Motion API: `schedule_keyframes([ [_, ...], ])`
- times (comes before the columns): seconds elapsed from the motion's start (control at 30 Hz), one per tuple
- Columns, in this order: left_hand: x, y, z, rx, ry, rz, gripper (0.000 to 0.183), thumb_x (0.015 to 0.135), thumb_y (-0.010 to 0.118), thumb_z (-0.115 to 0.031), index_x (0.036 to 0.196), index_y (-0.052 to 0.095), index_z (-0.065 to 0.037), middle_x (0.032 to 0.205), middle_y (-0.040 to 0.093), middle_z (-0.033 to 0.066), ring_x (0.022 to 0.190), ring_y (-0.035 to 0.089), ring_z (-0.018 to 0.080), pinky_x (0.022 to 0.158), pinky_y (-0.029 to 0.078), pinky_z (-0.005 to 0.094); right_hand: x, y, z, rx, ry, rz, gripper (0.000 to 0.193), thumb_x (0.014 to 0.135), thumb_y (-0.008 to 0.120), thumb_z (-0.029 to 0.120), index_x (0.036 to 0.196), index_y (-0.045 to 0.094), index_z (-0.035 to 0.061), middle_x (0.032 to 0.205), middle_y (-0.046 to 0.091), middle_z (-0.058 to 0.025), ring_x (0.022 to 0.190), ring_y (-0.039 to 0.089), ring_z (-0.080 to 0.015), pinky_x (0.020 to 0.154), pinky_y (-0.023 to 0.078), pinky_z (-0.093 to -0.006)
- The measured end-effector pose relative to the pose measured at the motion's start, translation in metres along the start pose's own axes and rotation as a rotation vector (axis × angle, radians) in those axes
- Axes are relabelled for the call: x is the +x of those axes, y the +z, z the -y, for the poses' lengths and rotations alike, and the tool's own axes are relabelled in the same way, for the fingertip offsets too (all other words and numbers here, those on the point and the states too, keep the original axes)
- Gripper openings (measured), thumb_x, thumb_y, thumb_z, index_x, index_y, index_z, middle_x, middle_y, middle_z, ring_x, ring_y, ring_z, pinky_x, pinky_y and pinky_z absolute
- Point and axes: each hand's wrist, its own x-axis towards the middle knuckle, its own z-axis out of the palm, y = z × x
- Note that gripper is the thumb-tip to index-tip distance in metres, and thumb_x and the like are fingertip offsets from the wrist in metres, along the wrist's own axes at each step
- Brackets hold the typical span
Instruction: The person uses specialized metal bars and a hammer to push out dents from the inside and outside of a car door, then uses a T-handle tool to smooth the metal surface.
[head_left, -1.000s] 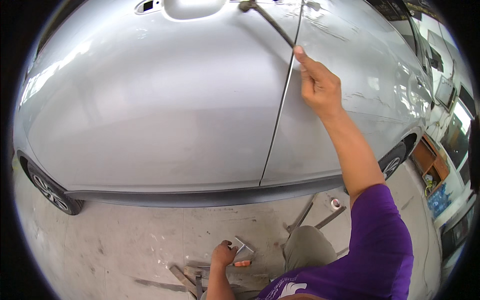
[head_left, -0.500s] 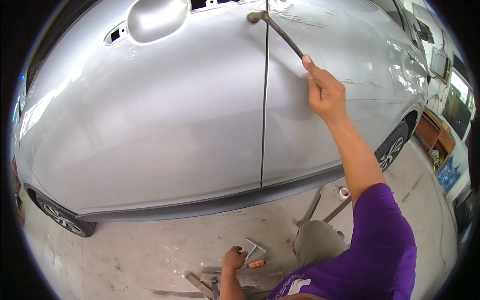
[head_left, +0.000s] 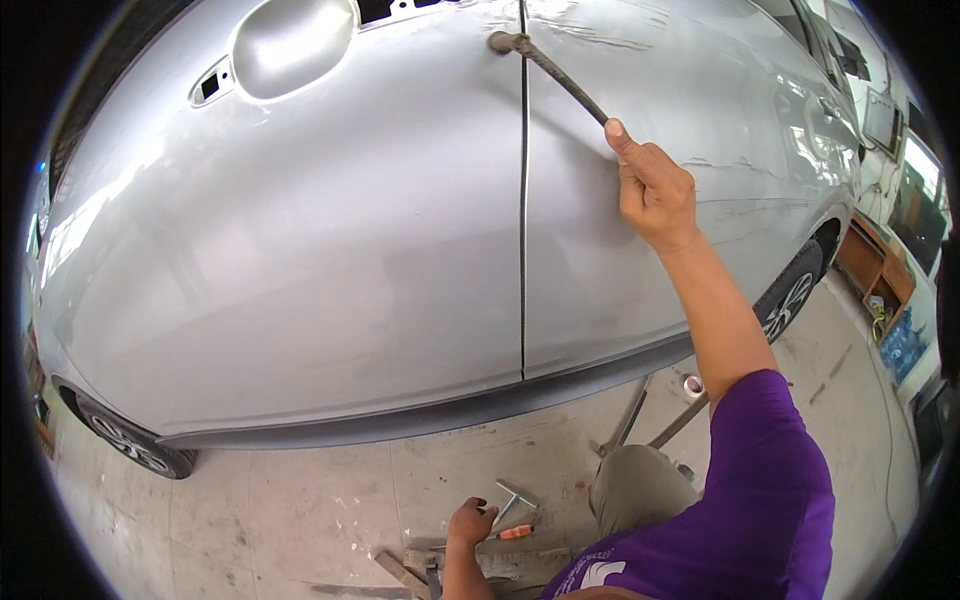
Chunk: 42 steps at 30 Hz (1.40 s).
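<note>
My right hand (head_left: 657,195) is closed around the handle of a hammer (head_left: 565,80), with the thumb laid along the handle. The hammer's round head is at the silver car door (head_left: 330,260), just left of the vertical door gap (head_left: 524,220). Whether it touches the metal I cannot tell. Down over the floor, my left hand (head_left: 468,523) has its fingers curled, and anything in them is hidden. Beside it lie a T-handled metal tool (head_left: 516,494) and a screwdriver (head_left: 517,532) with an orange handle.
Creases (head_left: 600,35) and scratches mark the panel right of the gap. A recessed door-handle cup (head_left: 295,50) is at upper left. Wooden pieces (head_left: 400,572), a dark bar (head_left: 630,415) and a tape roll (head_left: 693,385) lie below the sill. A wooden cabinet (head_left: 875,265) stands far right.
The view has shifted slightly, so the car appears a little lower and to the left. The hammer head stays near the same spot by the gap; both hands keep their hold.
</note>
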Motion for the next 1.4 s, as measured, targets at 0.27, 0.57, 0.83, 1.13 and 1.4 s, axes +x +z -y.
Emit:
schedule_keyframes([
  [0.27, 0.002, 0.005, 0.005, 0.028, -0.007, 0.003, 0.053, 0.080, 0.067, -0.042, 0.112, 0.063, 0.000, 0.101, 0.068, 0.0210, 0.096, 0.066, 0.0347, 0.085, 0.051, 0.0410, -0.008, -0.001, -0.008, -0.043, -0.036, -0.108, 0.060, 0.075, 0.058, -0.009, 0.125, 0.063, 0.0250, 0.057, 0.039, -0.0010, 0.047, 0.038, -0.0144, 0.043, 0.036, -0.0282],
  [0.57, -0.002, 0.005, 0.011, 0.022, -0.041, 0.020, 0.055, 0.080, 0.067, -0.042, 0.112, 0.063, 0.001, 0.104, 0.067, 0.0217, 0.099, 0.065, 0.0336, 0.087, 0.051, 0.0396, -0.036, -0.022, 0.014, 0.377, 0.478, -0.103, 0.030, 0.092, 0.055, 0.008, 0.121, 0.064, 0.0101, 0.065, 0.050, 0.0024, 0.055, 0.041, -0.0066, 0.054, 0.040, -0.0233],
  [0.83, -0.022, 0.015, 0.060, 0.140, -0.161, 0.084, 0.056, 0.077, 0.068, -0.044, 0.112, 0.064, 0.000, 0.105, 0.067, 0.0217, 0.102, 0.064, 0.0344, 0.090, 0.049, 0.0411, -0.075, -0.068, 0.027, 0.729, 0.882, 0.139, 0.036, 0.098, 0.053, 0.034, 0.104, 0.066, 0.0012, 0.068, 0.049, 0.0039, 0.061, 0.045, -0.0051, 0.057, 0.037, -0.0195],
  [1.13, -0.030, 0.014, 0.080, 0.143, -0.261, 0.131, 0.055, 0.076, 0.070, -0.044, 0.108, 0.067, 0.001, 0.103, 0.067, 0.0236, 0.101, 0.064, 0.0355, 0.089, 0.049, 0.0418, -0.052, -0.041, 0.000, 0.547, 0.560, -0.005, 0.033, 0.099, 0.051, 0.025, 0.115, 0.061, -0.0011, 0.066, 0.048, 0.0031, 0.060, 0.041, -0.0049, 0.053, 0.034, -0.0202],
  [1.4, -0.033, 0.012, 0.090, 0.133, -0.289, 0.044, 0.058, 0.081, 0.065, -0.048, 0.118, 0.062, -0.004, 0.110, 0.067, 0.0180, 0.105, 0.063, 0.0323, 0.093, 0.047, 0.0419, -0.067, -0.061, 0.019, 0.756, 0.470, 0.539, 0.023, 0.093, 0.057, 0.015, 0.108, 0.063, -0.0006, 0.071, 0.060, -0.0058, 0.062, 0.053, -0.0134, 0.060, 0.043, -0.0264],
])
